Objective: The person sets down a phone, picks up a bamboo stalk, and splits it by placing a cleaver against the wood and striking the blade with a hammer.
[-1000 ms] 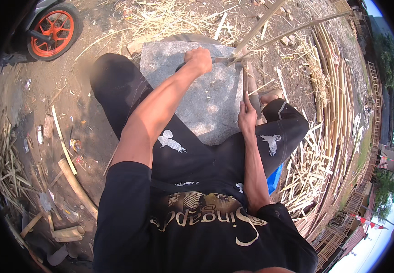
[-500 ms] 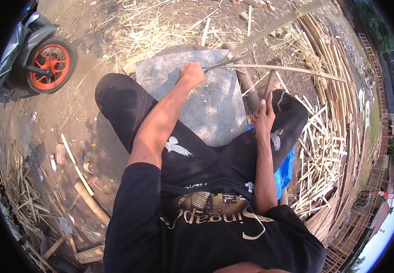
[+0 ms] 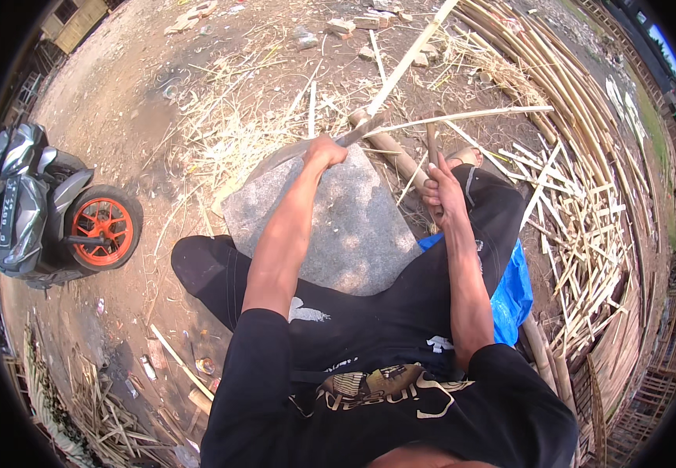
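My left hand (image 3: pixel 325 153) is closed round the handle of a large knife (image 3: pixel 360 131). Its blade points away to the right and meets the end of a split bamboo strip. One half of the bamboo (image 3: pixel 412 53) slants up and away; the thinner half (image 3: pixel 478 114) runs out to the right. My right hand (image 3: pixel 442 189) grips the wooden handle of a hammer (image 3: pixel 431 140), held upright, its head below the thinner half and apart from the blade. Between my legs lies a flat grey slab (image 3: pixel 330 222), with my left hand over its far edge.
A thick log (image 3: pixel 400 160) lies beyond the slab's right side. Long bamboo poles (image 3: pixel 545 58) and a pile of cut strips (image 3: pixel 580 226) lie at the right. Blue plastic sheet (image 3: pixel 513 288) is beside my right leg. A motorcycle (image 3: pixel 49 210) stands at the left.
The whole view has shifted, showing more ground ahead and more of the motorcycle. Both hands keep their grips on the knife and the hammer, and the bamboo halves still spread apart at the blade.
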`<state>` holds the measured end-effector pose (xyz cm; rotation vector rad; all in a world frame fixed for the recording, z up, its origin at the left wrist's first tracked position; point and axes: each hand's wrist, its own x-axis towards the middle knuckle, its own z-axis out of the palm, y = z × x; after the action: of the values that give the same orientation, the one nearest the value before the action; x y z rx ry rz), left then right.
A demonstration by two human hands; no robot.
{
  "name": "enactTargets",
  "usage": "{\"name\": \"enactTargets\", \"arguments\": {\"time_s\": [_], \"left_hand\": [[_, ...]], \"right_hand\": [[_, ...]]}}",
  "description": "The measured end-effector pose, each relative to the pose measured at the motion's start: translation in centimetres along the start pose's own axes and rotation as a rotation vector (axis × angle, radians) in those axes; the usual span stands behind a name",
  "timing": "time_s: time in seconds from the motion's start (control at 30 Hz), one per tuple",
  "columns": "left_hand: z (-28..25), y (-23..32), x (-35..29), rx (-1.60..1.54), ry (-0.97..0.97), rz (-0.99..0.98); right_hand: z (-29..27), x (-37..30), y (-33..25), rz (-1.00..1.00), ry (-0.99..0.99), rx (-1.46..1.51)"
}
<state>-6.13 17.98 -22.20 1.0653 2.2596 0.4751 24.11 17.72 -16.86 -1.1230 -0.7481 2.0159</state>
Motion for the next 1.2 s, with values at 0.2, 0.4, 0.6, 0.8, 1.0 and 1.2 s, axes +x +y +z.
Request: {"name": "enactTargets", "arguments": {"time_s": [0.2, 0.4, 0.6, 0.8, 1.0, 1.2], "left_hand": [[-8.2, 35.0, 7.5, -0.064, -0.029, 0.41], [0.0, 43.5, 0.2, -0.142, -0.289, 0.479], [0.6, 21.4, -3.6, -0.292, -0.394, 0.265], [0.3, 0.4, -10.9, -0.291, -0.142, -0.154], [3.8, -7.6, -18.0, -0.798, -0.016, -0.48], [5.8, -12.3, -20.6, -0.836, 0.001, -0.522]], "right_hand": [[-2.2, 1.6, -15.5, -0.296, 0.112, 0.389], [-12.1, 0.4, -10.5, -0.6, 0.368, 0.357], [-8.4, 1.0, -6.3, -0.408, 0.486, 0.009], [-3.6, -1.1, 3.3, -0.577, 0.311, -0.875], [3.3, -5.0, 11.2, -0.239, 0.035, -1.164], [3.5, -5.7, 16.0, -0.697, -0.246, -1.408]]}}
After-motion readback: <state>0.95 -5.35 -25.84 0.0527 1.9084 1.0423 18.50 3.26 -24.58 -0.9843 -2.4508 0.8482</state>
